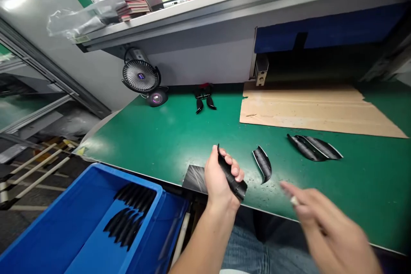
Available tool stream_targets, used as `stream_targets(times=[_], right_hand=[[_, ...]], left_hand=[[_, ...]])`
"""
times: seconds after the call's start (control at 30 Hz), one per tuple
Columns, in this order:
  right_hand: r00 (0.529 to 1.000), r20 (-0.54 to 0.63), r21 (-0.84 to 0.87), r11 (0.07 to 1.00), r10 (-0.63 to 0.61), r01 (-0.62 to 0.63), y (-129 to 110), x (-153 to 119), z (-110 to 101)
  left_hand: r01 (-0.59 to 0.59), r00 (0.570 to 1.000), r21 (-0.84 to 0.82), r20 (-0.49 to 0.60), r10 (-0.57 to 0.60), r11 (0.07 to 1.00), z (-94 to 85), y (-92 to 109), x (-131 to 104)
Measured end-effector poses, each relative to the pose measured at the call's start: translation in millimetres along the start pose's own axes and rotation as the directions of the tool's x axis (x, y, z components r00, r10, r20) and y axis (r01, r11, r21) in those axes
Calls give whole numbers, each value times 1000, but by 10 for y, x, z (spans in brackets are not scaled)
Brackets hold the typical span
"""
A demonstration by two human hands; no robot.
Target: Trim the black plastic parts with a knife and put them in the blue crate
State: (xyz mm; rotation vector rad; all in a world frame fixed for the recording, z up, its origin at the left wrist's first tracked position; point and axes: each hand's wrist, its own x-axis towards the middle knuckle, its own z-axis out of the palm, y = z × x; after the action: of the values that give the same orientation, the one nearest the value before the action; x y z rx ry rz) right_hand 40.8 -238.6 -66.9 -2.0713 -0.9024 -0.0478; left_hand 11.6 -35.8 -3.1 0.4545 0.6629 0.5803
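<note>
My left hand [222, 175] is wrapped around a curved black plastic part [231, 177], held upright and tilted over the front edge of the bench. My right hand [334, 227] is to the right, smeared by motion, with thumb and fingers drawn together. A small pale thing [293, 201] shows at its fingertips, too blurred to name. Between the hands, a similar curved black part [263, 164] lies on the green bench top [173, 137]. Two more curved black parts [313, 147] lie side by side farther right. Dark crumbs are scattered near the single part.
A blue bin [160, 188] at lower left holds several black parts [128, 212] in rows. A flat cardboard sheet [308, 107] lies at back right. A small fan [141, 76] and some black pieces [205, 99] stand at the back, below a loaded shelf [205, 13].
</note>
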Motion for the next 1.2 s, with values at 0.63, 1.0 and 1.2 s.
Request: stream_targets(times=[0.63,1.0,1.2], right_hand=[[953,295,176,984,-67,15,-530,236,301],[969,239,-56,995,-68,84,-490,186,392],[975,85,-308,925,-206,223,-563,147,430]], left_hand=[[-165,985,134,65,158,977,-33,95,-184],[-226,974,161,53,221,961,-71,71,-172],[-233,972,161,16,233,959,-89,62,-134]])
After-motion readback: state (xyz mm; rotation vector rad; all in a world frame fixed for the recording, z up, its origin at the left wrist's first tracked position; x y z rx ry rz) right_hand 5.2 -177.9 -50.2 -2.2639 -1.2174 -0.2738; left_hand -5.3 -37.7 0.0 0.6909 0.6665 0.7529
